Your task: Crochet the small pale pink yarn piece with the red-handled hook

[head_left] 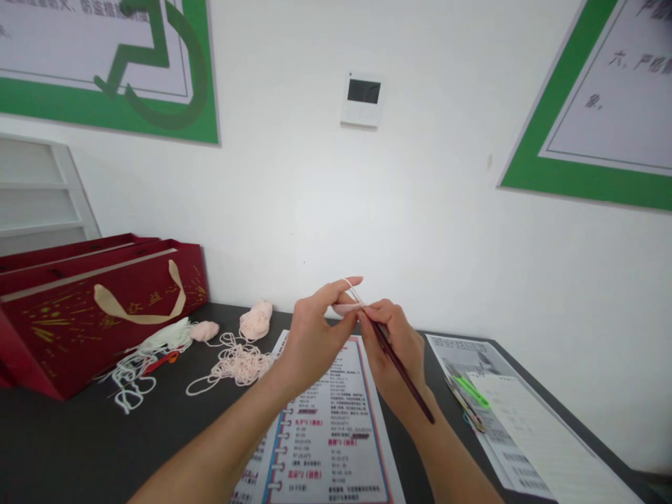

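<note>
My left hand (315, 332) is raised above the table with its fingers pinched on a small pink crocheted piece (344, 308); a strand of pale yarn loops over its outstretched index finger. My right hand (396, 346) is closed round a dark red crochet hook (402, 367), whose tip meets the pink piece and whose shaft runs down towards my wrist. Both hands touch at the work. A spiral-bound instruction booklet (330, 427) lies on the dark table (78, 448) under them.
Loose pink yarn (239, 360) and small pink balls (256, 320) lie left of the booklet, with white yarn (139, 364) beside them. Red gift bags (94, 308) stand at the left. Printed sheets (519, 427) with green tools (470, 390) lie at the right. A white wall rises behind.
</note>
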Demonstrator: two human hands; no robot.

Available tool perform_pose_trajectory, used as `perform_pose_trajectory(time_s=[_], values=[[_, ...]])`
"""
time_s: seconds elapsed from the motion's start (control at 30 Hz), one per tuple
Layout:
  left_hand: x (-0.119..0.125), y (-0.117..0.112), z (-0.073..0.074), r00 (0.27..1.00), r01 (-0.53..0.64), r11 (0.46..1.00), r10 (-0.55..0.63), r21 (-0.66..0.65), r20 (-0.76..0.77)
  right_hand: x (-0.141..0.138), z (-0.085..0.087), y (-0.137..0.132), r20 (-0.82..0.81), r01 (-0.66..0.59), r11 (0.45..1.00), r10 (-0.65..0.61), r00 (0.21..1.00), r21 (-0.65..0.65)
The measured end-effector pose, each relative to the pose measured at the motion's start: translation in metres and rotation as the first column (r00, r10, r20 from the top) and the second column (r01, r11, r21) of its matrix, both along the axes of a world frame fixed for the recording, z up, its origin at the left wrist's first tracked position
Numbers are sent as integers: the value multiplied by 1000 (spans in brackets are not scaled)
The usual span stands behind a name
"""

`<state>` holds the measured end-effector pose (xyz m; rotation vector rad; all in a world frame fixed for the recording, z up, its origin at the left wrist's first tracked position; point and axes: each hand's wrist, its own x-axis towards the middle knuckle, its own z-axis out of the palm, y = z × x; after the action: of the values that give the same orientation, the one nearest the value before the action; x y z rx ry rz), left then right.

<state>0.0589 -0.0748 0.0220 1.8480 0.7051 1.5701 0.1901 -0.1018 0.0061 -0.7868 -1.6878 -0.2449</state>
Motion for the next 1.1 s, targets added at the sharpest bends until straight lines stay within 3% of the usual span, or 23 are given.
perform_pose_trajectory(time_s=[0.07,0.17,0.27,0.33,0.43,0.5,0.6,0.7,0.8,0.87,0.93,1.1], values=[[-1,1,2,993,109,989,-105,-97,52,9,0,9,133,-64,993,50,990,98],[-2,3,5,940,327,904,-282,-276,190,22,1,20,294,-143,958,66,954,250],[-1,4,6,882,453,807,-341,-380,326,24,-3,26,351,-91,912,-60,935,400],[0,6,5,876,453,800,-317,-394,364,20,-7,26,337,-10,900,-154,929,436],[-2,9,4,919,334,886,-230,-323,319,9,-7,18,310,82,945,-185,933,316],[-5,11,3,955,225,941,-162,-253,248,3,-3,9,299,67,963,-147,943,263],[-10,12,5,981,129,977,-100,-172,165,-1,5,-4,231,1,982,-46,972,189],[-13,11,6,989,91,988,-76,-121,125,-2,9,-11,4,-52,999,52,999,-3],[-13,9,7,994,70,992,-61,-101,89,1,9,-11,-337,-216,951,133,932,-221],[-13,8,8,996,74,993,-69,-97,55,5,11,-9,-477,-361,890,199,856,-278],[-14,8,9,995,100,990,-96,-103,37,10,13,-9,-494,-432,851,249,833,-300],[-22,10,11,986,167,979,-168,-114,-2,26,18,-13,-348,-406,841,283,894,-358]])
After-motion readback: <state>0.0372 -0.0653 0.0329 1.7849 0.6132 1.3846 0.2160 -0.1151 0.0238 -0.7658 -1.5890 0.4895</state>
